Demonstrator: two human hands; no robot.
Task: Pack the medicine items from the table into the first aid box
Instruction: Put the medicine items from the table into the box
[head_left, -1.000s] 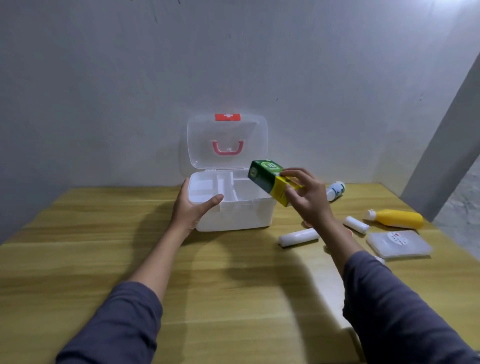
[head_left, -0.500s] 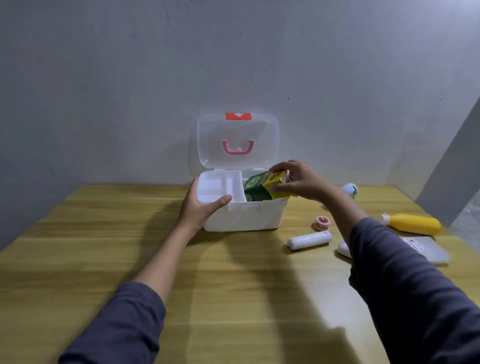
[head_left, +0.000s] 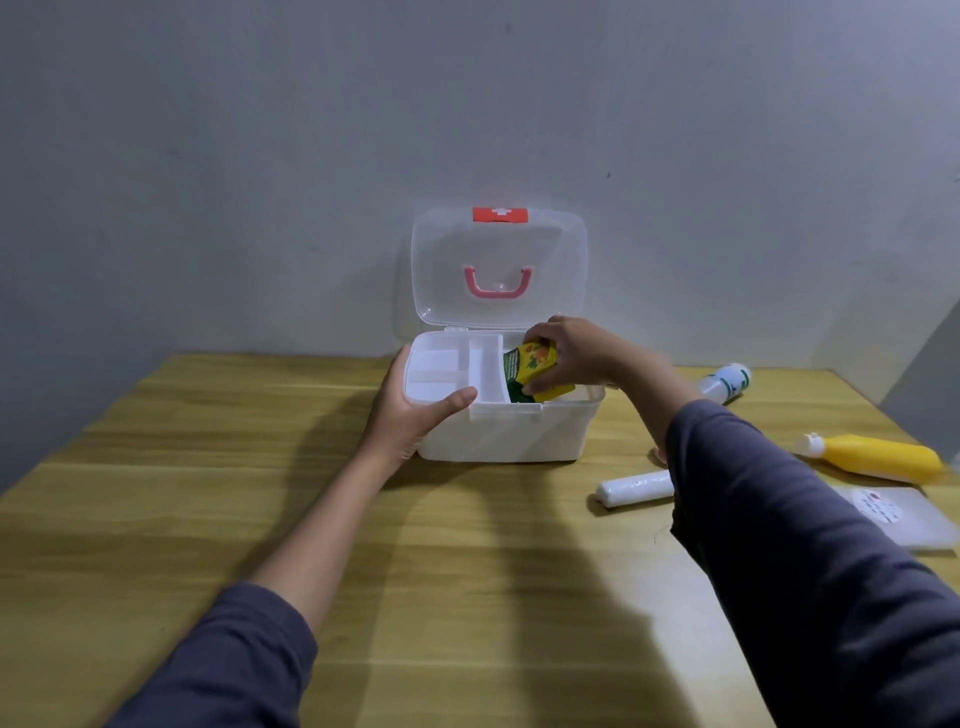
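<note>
Seating carton (head_left: 530, 370) w/ right hand (head_left: 576, 353) pinched on it; left hand (head_left: 413, 410) clasps first aid box (head_left: 514, 436) — should lower flat into right compartment.

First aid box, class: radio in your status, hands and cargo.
Left hand steadying first aid box. Right hand gripping green-and-yellow medicine carton, tilted in right compartment. Lid open, nothing blocking.

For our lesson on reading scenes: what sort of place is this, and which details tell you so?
Probably a plain indoor room, perhaps at home, not a clinic: a bare grey wall, a wooden table pushed against it, and a small household first aid box with loose items beside it.
</note>
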